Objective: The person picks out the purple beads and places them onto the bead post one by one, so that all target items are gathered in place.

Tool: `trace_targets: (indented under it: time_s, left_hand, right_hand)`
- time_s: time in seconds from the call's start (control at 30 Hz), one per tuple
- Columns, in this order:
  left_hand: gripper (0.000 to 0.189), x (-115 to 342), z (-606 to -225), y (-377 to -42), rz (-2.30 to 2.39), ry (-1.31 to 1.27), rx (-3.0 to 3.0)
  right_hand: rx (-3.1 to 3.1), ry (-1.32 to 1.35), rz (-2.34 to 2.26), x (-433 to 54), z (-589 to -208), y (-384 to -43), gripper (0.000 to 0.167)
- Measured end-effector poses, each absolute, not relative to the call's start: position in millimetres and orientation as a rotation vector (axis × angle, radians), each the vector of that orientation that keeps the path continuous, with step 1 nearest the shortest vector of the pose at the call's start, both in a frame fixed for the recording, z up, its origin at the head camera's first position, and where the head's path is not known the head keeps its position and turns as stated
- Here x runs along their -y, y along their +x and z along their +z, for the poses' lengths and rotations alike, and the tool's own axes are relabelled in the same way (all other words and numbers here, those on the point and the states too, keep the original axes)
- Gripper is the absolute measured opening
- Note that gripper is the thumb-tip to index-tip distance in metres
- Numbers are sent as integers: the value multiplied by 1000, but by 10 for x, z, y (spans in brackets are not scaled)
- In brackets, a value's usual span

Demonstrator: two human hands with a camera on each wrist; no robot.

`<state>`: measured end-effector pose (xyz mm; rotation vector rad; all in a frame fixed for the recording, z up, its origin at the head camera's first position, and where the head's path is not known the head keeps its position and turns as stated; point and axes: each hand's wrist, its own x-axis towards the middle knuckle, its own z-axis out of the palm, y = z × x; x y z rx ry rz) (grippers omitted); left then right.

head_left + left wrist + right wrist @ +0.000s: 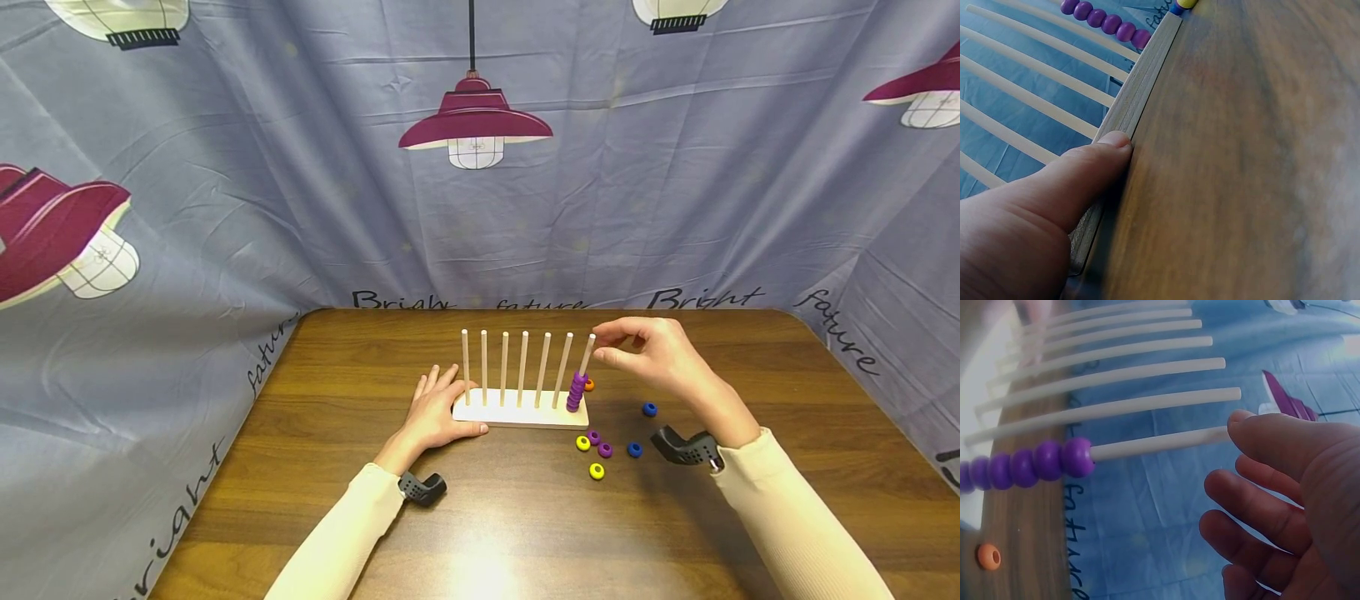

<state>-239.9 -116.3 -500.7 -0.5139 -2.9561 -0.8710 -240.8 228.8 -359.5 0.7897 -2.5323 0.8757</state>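
Observation:
A pale wooden peg stand [521, 410] with several upright pegs stands on the table. Purple beads [576, 393] are stacked low on its rightmost peg; the right wrist view shows the purple beads [1047, 460] touching in a row. My left hand [435, 414] holds the stand's left end, the thumb [1091, 172] along the front edge and the other fingers toward the back. Beside the top of the rightmost peg is my right hand [652, 354], its fingers loosely bent with nothing between them. The thumb of the right hand [1329, 487] overlaps the peg's tip in the right wrist view.
Loose beads lie right of and before the stand: an orange bead [589, 385], blue beads [649, 409], purple beads [605, 450] and yellow beads [597, 472]. Behind the brown wooden table [360, 350] hangs a blue-grey curtain [337, 167] printed with lamps and lettering.

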Motion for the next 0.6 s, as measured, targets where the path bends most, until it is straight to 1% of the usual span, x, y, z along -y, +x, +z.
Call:
trace_targets:
  time_s: [0.6]
  left_hand:
    - [70, 1159, -5007, -2408, -860, -514, 2959]
  right_hand:
    - [2572, 742, 882, -2383, -3811, -2335, 19]
